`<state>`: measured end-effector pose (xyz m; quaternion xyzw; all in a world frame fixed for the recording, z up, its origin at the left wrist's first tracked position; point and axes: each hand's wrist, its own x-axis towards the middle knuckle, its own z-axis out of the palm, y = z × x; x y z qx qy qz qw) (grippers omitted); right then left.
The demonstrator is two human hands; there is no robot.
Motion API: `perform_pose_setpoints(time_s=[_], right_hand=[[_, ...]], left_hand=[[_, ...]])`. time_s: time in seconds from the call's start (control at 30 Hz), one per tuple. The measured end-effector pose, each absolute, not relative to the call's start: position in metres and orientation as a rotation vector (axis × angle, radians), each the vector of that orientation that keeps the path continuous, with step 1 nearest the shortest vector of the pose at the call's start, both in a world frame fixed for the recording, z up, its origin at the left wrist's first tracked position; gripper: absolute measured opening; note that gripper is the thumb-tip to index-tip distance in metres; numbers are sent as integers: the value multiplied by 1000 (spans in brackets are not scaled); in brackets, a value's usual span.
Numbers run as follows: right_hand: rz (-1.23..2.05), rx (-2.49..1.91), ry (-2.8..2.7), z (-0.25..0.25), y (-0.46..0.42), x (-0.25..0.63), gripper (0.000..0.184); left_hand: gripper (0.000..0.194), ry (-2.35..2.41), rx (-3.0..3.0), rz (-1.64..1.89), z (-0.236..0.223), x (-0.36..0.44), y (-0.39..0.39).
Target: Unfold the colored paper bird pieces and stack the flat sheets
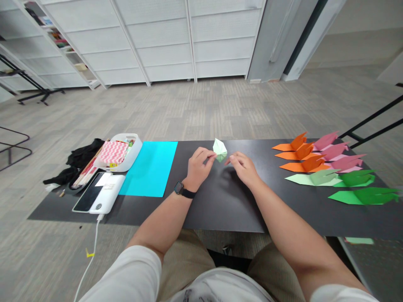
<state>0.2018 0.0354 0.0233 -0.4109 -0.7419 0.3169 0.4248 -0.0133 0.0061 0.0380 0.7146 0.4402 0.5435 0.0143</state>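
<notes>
A small light green folded paper [220, 147] stands near the far edge of the black table, its pointed top upward. My left hand [200, 166], with a black watch on the wrist, pinches the paper's lower left corner between thumb and fingers. Just to the right of the paper is my right hand [243, 167], its fingers loosely curled and apart from the paper by a small gap. Nothing shows between those fingers. Part of the paper's lower side lies in shade between the two hands.
Orange paper cranes [298, 155], pink cranes [338, 152] and green cranes [362, 195] line the right side. At left lie bright blue paper [151, 170], a white basket [136, 149], a phone [88, 195], a white power bank [108, 193] with cable, and black cloth [83, 155].
</notes>
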Motion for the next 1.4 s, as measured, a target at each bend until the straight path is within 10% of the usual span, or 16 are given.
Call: perform_pose_setpoints(time_s=[0.37, 1.4], right_hand=[[1422, -977, -1267, 13, 48, 201, 40], [724, -958, -1607, 27, 44, 210, 22]], left_hand=[[8, 1127, 2440, 1521, 26, -13, 9], [6, 1302, 2146, 1372, 28, -14, 18]])
